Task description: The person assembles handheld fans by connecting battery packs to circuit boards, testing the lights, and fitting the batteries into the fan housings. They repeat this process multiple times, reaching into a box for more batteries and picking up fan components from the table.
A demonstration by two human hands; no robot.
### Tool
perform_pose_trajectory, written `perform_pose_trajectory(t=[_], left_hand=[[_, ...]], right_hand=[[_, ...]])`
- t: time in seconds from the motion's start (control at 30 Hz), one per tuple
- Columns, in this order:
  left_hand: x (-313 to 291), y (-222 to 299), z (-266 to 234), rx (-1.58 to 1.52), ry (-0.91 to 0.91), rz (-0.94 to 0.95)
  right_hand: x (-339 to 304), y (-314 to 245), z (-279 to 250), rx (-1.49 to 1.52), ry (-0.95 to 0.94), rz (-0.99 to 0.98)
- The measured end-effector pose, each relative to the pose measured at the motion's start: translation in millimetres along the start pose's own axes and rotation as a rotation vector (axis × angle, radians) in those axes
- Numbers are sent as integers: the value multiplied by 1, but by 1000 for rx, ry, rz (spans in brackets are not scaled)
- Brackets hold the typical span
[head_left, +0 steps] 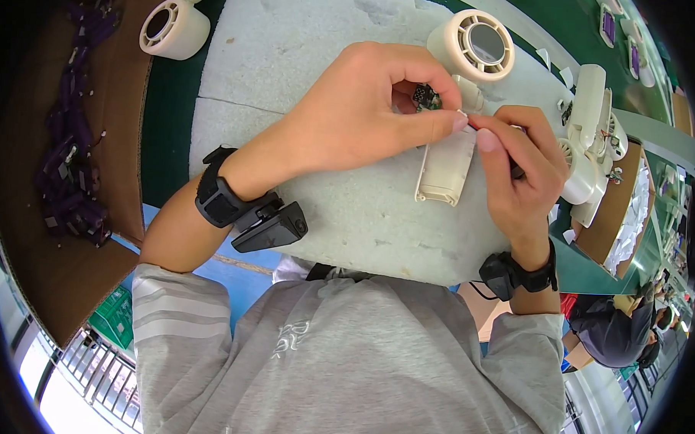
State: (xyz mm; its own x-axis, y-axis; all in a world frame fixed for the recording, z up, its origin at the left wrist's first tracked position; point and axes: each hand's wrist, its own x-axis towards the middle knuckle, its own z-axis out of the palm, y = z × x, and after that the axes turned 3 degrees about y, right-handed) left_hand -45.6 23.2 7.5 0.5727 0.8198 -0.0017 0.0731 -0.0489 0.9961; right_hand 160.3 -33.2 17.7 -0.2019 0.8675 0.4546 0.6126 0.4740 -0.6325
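My left hand [366,110] is closed, with a small green circuit board [426,98] between its curled fingers. At its thumb and forefinger tips is a tiny white piece, too small to make out. Meeting it from the right, my right hand [524,158] pinches a thin dark and reddish wire [472,124]; its other fingers curl under. Below the fingertips lies an open cream plastic handle shell [443,174]. Just beyond, a round cream fan head [483,49] with a spoked ring and grey centre faces up, and its join to the shell is partly hidden by my hands.
White foam padding [347,217] covers the bench in front of me. A cardboard box [104,273] with purple battery cells [74,146] stands left. Another fan head [174,29] lies far left; assembled fans [587,160] and a box of white pieces [627,219] are right.
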Motion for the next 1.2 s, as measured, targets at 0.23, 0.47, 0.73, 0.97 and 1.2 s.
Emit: perform_pose_trajectory(t=[0.23,0.47,0.73,0.97,1.2], left_hand=[[1,0,-4,70,-61,78],[6,6,-13,-108,-173,-73],[7,6,-15,-190,-143,-39],[7,3,-12,-157,-77,10],[5,5,-8,-164,-46,-25]], right_hand=[[-2,1,9,-3,2,16],[-2,2,6,-28,43,4],[-3,-3,9,-26,-75,51],[-4,-4,12,-3,-7,83],[-3,-3,13,20,-1,80]])
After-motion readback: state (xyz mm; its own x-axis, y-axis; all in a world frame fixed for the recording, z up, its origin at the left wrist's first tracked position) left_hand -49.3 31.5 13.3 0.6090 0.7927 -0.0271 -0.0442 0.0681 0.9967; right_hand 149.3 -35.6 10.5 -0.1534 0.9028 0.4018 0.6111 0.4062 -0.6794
